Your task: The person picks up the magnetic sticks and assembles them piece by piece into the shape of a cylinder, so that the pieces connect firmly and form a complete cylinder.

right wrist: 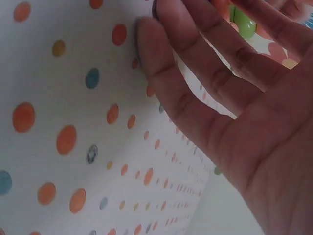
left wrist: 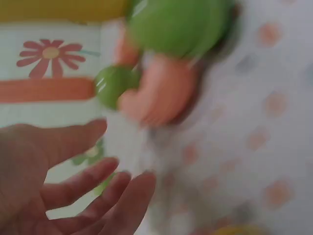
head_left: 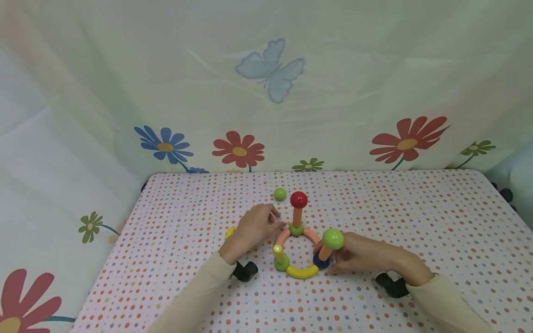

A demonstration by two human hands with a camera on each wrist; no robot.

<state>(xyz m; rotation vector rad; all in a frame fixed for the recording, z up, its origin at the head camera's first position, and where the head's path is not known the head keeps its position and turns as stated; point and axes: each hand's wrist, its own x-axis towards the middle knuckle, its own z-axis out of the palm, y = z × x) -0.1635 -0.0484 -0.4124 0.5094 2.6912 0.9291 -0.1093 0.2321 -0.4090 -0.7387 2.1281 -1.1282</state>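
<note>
A ring of curved toy bars lies on the dotted table: two salmon bars and a yellow curved bar, joined at balls. From it rise an orange stick topped by a red ball, a short yellow stick, and a tilted orange stick under a light green ball. My left hand hovers at the ring's left, fingers spread, holding nothing. My right hand is around the dark blue ball at the tilted stick's base, thumb and fingertips beside it. In the right wrist view its fingers are extended.
A loose green ball lies behind the ring. Yellow pieces show partly behind my left hand. The dotted tablecloth runs back to a flowered curtain.
</note>
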